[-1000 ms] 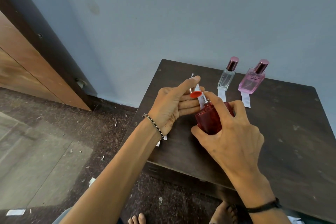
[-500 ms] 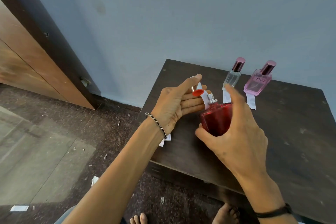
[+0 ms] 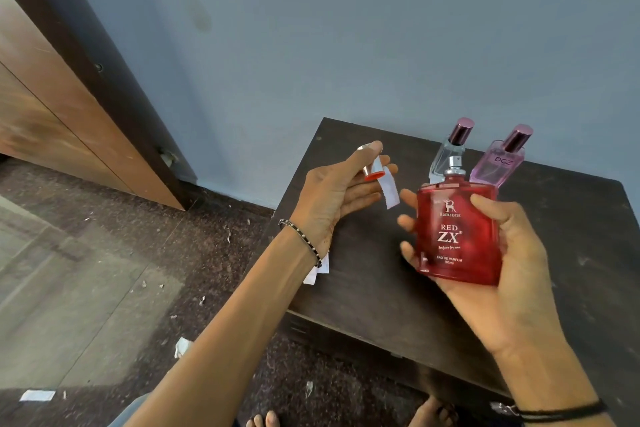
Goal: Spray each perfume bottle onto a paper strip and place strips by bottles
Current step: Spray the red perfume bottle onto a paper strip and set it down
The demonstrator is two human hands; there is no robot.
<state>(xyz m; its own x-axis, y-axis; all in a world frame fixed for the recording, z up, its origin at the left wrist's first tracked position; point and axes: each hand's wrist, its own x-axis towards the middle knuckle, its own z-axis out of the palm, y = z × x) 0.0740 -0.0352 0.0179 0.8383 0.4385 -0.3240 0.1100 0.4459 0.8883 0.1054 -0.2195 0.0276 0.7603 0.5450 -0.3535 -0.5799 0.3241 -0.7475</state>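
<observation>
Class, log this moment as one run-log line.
right hand: holds red bottle | left hand: cap, paper strip | table: two bottles

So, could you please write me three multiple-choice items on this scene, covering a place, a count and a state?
1. Where is the red perfume bottle?
A. in the right hand
B. on the floor
C. standing on the table

2. How many perfume bottles show?
A. one
B. three
C. five

3. The red bottle's sprayer is:
A. capped
B. uncapped
C. broken off

Answers:
1 A, fingers wrap it above the table.
2 B, the red, clear and pink ones.
3 B, the left hand holds its cap with a paper strip.
</observation>
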